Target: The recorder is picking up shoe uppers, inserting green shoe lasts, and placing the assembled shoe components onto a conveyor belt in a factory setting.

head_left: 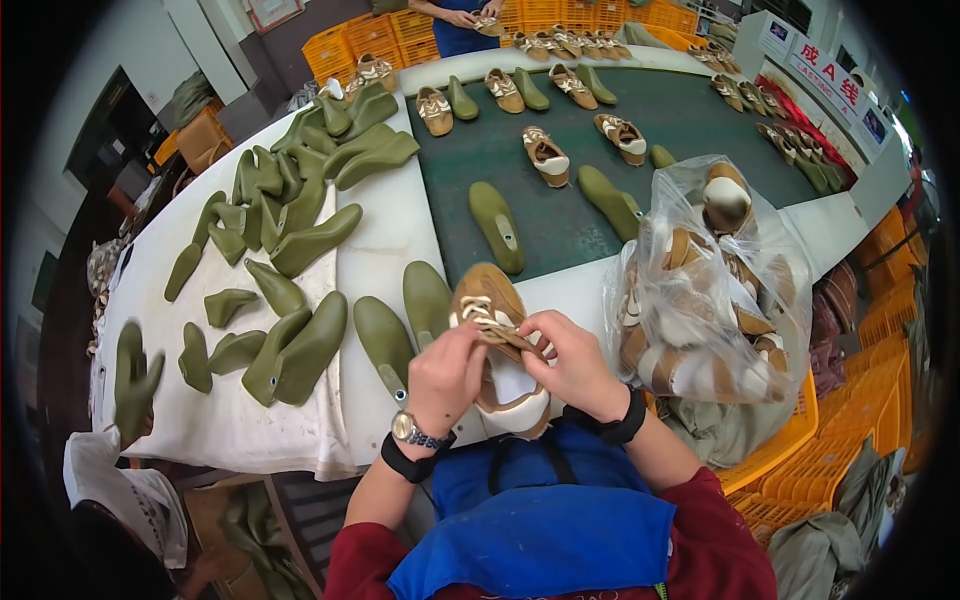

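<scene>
And there, right by the near edge of the worktop (385,235), sat the brown-and-white shoe (512,383), toe aimed at the far edge, with the left hand (447,375) clamped on its laced opening and the right hand (572,362) pinching the tongue from the other side! Just left of it, two green lasts (383,345) (smooth, foot-shaped forms) lay near that same edge, while a clear plastic bag (690,330) stuffed with shoes bulged to the right and a heap of lasts (305,205) crowded toward the far left corner.
</scene>
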Action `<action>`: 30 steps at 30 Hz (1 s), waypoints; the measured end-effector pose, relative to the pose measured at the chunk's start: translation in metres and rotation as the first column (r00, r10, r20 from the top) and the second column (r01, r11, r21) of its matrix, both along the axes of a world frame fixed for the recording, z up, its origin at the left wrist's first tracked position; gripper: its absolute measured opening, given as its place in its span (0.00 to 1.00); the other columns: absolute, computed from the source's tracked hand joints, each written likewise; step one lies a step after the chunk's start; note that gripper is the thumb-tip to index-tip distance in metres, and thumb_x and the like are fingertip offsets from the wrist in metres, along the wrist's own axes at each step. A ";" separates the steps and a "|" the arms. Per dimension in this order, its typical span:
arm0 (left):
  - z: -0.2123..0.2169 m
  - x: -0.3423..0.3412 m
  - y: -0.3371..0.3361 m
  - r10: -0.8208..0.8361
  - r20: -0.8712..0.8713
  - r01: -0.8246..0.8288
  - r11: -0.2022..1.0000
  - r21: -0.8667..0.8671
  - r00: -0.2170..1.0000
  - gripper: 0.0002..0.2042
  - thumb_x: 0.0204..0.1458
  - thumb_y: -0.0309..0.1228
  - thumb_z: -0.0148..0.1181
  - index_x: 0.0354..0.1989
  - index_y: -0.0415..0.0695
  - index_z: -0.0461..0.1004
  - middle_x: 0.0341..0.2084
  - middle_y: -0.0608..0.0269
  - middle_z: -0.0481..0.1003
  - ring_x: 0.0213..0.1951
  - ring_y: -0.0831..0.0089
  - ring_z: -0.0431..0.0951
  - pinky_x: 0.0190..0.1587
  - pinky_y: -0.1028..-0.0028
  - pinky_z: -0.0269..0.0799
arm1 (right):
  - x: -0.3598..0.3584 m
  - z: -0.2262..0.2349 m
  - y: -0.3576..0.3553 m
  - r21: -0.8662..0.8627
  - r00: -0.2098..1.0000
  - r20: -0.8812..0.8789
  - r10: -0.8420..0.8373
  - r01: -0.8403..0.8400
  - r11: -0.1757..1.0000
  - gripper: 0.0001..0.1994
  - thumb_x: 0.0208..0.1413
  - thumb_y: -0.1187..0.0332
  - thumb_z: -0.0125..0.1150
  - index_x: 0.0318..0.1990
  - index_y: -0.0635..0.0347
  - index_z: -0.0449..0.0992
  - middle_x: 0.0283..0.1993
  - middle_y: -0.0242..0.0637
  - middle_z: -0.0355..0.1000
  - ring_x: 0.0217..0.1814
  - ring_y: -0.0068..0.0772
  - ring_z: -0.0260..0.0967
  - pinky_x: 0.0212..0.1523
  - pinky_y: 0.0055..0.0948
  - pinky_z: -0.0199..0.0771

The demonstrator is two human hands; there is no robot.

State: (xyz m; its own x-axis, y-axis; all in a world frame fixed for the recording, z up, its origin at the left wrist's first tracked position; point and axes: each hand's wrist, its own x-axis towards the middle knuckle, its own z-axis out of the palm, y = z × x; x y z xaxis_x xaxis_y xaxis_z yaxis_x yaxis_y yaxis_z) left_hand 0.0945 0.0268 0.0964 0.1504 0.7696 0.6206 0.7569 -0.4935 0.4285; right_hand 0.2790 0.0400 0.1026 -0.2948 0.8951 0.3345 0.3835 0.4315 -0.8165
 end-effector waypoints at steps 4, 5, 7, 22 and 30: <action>0.010 -0.002 0.008 0.063 0.032 -0.064 0.998 0.024 0.997 0.08 0.44 0.22 0.61 0.34 0.39 0.72 0.29 0.55 0.76 0.28 0.58 0.77 0.30 0.67 0.74 | -0.006 0.013 -0.004 0.001 0.991 0.129 -0.046 0.046 0.999 0.15 0.45 0.74 0.63 0.43 0.57 0.71 0.39 0.37 0.69 0.33 0.33 0.72 0.33 0.27 0.73; 0.012 -0.002 0.009 0.074 0.025 -0.075 0.997 0.017 0.997 0.09 0.44 0.22 0.61 0.34 0.39 0.72 0.29 0.55 0.76 0.29 0.58 0.77 0.30 0.67 0.74 | -0.005 0.013 -0.006 0.005 0.991 0.130 -0.042 0.042 0.999 0.15 0.45 0.74 0.63 0.43 0.57 0.71 0.39 0.37 0.69 0.33 0.33 0.72 0.33 0.27 0.73; 0.012 -0.004 0.010 0.094 -0.038 -0.092 0.994 0.051 0.995 0.09 0.43 0.22 0.61 0.35 0.39 0.72 0.29 0.55 0.75 0.29 0.57 0.77 0.30 0.67 0.74 | -0.003 0.011 -0.011 0.313 0.981 0.169 -0.092 0.035 0.949 0.18 0.46 0.67 0.63 0.47 0.50 0.72 0.41 0.34 0.69 0.31 0.36 0.72 0.29 0.31 0.73; 0.012 -0.058 0.015 0.132 0.670 0.127 0.938 -0.323 0.731 0.18 0.58 0.31 0.49 0.56 0.40 0.62 0.44 0.62 0.70 0.42 0.71 0.71 0.46 0.71 0.69 | 0.039 -0.021 -0.014 -0.373 0.579 -0.812 -0.074 -0.416 0.829 0.14 0.56 0.56 0.56 0.36 0.57 0.69 0.32 0.27 0.67 0.35 0.17 0.63 0.36 0.20 0.66; -0.012 -0.117 -0.017 0.371 0.784 0.003 0.903 -0.430 0.498 0.22 0.62 0.45 0.42 0.48 0.34 0.65 0.40 0.55 0.71 0.42 0.66 0.73 0.44 0.71 0.71 | -0.009 -0.032 -0.030 -0.465 0.292 -0.879 -0.378 -0.702 0.540 0.23 0.61 0.47 0.44 0.54 0.54 0.68 0.46 0.29 0.72 0.43 0.22 0.71 0.43 0.23 0.73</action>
State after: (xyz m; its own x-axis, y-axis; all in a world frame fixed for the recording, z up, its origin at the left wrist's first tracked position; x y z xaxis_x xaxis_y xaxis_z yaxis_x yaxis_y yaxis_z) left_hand -0.0222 0.0103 0.0842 -0.4612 0.8849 0.0659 0.0042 -0.0720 0.9974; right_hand 0.2700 0.0099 0.0704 -0.4968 0.8461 -0.1935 -0.7217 -0.5265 -0.4493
